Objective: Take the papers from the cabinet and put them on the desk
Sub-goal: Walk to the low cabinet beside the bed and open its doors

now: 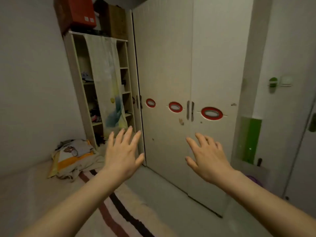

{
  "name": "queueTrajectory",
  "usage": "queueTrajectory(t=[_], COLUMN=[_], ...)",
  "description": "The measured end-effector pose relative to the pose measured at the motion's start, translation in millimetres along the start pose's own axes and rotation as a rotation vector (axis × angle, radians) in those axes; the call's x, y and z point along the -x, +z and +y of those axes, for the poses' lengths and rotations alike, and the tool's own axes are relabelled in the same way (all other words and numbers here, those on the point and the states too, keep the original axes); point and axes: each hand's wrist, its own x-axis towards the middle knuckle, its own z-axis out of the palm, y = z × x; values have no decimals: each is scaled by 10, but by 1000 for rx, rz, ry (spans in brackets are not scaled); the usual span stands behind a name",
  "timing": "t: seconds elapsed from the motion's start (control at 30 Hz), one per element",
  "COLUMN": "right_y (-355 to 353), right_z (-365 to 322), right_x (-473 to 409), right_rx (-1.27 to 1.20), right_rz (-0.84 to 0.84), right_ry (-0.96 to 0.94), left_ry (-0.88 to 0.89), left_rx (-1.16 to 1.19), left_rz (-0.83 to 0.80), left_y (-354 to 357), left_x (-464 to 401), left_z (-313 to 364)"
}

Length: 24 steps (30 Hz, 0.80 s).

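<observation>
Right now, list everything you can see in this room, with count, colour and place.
cabinet doors: closed, off-white, centre
red oval rings: three, on the doors
door handles: one dark pair between two rings
open shelf unit: one, pale, left of cabinet
curtain: one, cream, hanging over the shelves
boxes: red and brown, on top of the shelf unit
bedding pile: one, white and orange, lower left
green panel: one, right wall
left hand: open, empty
right hand: open, empty
</observation>
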Motion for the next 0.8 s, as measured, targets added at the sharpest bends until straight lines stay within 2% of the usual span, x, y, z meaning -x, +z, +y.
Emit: queueTrajectory(t=[0.27,0.47,0.6,0.8], right_y=[343,639,845,1348], right_z=[1305,2420,2869,3142], right_x=[-438,-897,-1261,-1935], right_rx=[23,80,62,-3], right_rz=[-30,-102,-153,-217], right_ry=[65,26,-2,-66], left_ry=[109,55,24,-53], left_rx=[85,154,114,77], left_rz=[6,-101,-170,-197], left_y=[634,1214,1528,2076], left_x=[-897,-1476,-1805,-2357], left_z=[1409,2433,2721,2761])
